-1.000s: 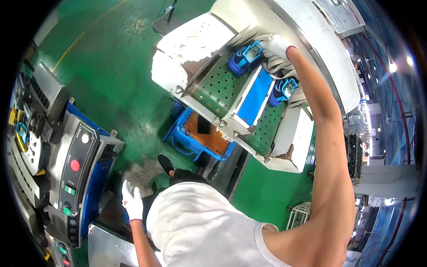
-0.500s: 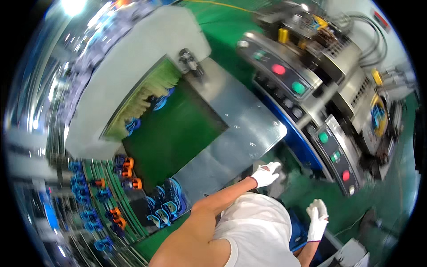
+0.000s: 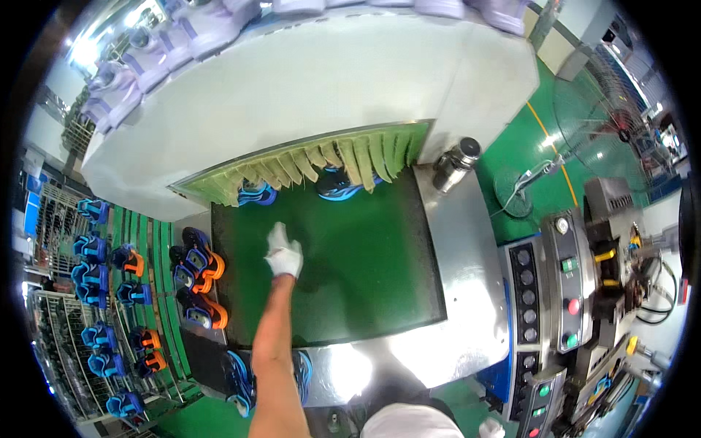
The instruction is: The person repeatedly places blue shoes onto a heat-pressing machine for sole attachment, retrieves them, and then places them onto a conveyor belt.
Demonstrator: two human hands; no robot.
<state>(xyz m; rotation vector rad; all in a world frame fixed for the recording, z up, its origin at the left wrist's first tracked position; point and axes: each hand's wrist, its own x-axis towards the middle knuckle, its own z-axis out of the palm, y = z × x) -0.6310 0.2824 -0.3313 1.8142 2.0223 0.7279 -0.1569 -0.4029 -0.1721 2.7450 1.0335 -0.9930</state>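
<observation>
My left hand (image 3: 283, 254), in a white glove, reaches out over the green conveyor belt (image 3: 350, 270). Its fingers are stretched out, slightly blurred, and hold nothing. Closest to it is a blue and black shoe (image 3: 257, 196), which lies half under a fringed curtain (image 3: 307, 164) at the machine's opening. Another blue and black shoe (image 3: 339, 186) sits to the right of that one, also partly behind the strips. At the lower edge only a small part of my gloved right hand (image 3: 491, 428) shows, low beside the metal table; its fingers cannot be made out.
Orange and dark shoes (image 3: 204, 310) line the belt's left side, beside a rack (image 3: 157, 292) with several shoes. Blue shoes (image 3: 239, 383) stand near my left forearm. A metal flask (image 3: 456, 164) stands at the back right. Button panels (image 3: 569, 292) and a fan (image 3: 515, 191) are further right.
My view has swung left to face the conveyor. My left hand has moved from beside the metal table's edge to above the belt. My right hand has dropped mostly out of view.
</observation>
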